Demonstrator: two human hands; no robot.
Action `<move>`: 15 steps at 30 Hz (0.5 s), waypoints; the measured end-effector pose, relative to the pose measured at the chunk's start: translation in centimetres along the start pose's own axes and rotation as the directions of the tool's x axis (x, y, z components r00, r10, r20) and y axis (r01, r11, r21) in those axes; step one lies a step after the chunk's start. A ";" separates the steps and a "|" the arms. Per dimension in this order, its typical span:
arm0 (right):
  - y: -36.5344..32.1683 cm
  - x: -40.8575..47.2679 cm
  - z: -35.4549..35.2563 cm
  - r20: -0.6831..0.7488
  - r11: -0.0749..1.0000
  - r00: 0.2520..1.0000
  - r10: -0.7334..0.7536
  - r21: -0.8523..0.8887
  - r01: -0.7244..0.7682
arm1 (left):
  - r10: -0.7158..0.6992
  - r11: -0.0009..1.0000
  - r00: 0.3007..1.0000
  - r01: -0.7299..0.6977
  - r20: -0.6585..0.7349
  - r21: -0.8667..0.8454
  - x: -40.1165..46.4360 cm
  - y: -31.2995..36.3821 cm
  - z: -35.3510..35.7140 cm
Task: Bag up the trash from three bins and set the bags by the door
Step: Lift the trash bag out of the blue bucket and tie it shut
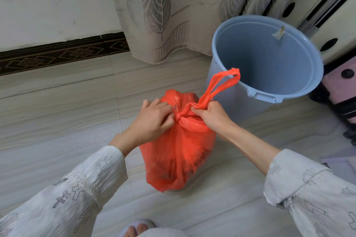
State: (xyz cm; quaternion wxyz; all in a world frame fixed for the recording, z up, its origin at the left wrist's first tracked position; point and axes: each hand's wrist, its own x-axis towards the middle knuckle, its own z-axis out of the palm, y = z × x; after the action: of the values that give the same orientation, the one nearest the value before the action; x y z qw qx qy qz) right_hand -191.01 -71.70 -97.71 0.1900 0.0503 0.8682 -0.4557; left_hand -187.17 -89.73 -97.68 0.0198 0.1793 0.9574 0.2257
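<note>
A full orange-red plastic trash bag [179, 158] stands on the tiled floor in front of me, its top twisted into a knot. My left hand [152, 119] pinches the bag's neck on the left side of the knot. My right hand [210, 115] grips the other handle strip, whose loop [223, 82] sticks up toward the bin. Just behind and to the right stands a light blue plastic bin [289, 90], tilted toward me, with only a small scrap stuck to its inner wall.
A leaf-patterned beige curtain [173, 11] hangs behind the bag down to the floor. A white wall with a dark patterned skirting [57, 56] runs at the left. Cream furniture [327, 15] and a pink and black object [339, 90] crowd the right edge. My slippered foot [136, 229] shows at the bottom.
</note>
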 end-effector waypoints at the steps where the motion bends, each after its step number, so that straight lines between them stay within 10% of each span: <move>1: 0.2 0.2 0.0 -0.028 0.999 0.999 0.025 -0.028 -0.026 | 0.031 0.999 0.999 -0.030 -0.011 0.013 -0.2 0.0 0.0; 15: -2.9 -0.9 0.2 0.002 0.997 0.998 0.055 -0.058 -0.055 | -0.244 0.924 0.963 0.266 0.113 -0.276 -3.8 -1.6 -1.7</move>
State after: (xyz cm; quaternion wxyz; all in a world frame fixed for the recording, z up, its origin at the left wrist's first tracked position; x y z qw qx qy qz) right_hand -190.86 -73.43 -95.26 0.2053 0.0680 0.8789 -0.4250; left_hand -184.39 -93.14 -97.03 0.1114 0.0571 0.9279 0.3513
